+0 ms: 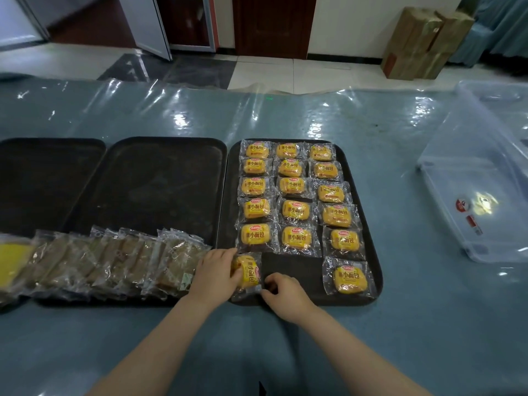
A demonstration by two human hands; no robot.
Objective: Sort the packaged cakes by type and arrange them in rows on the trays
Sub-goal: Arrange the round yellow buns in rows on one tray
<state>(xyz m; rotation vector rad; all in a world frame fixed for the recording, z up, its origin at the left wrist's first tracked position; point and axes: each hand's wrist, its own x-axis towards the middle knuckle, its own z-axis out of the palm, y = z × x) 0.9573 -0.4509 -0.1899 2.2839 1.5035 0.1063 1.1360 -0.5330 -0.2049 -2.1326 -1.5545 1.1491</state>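
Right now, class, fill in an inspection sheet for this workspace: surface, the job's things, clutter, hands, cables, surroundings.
Surface: blue table under wrinkled clear plastic sheeting.
Job's things: right tray holds yellow packaged cakes in three columns; the near middle slot is bare. Brown packaged cakes overlap in a row along the middle tray front edge. Left tray is bare at the back.
Clutter: clear plastic bin at right.
Hands: left hand and right hand both hold one yellow cake at the right tray's near left corner.
Cables: nothing seen.
Surroundings: tiled floor, doors, cardboard boxes.
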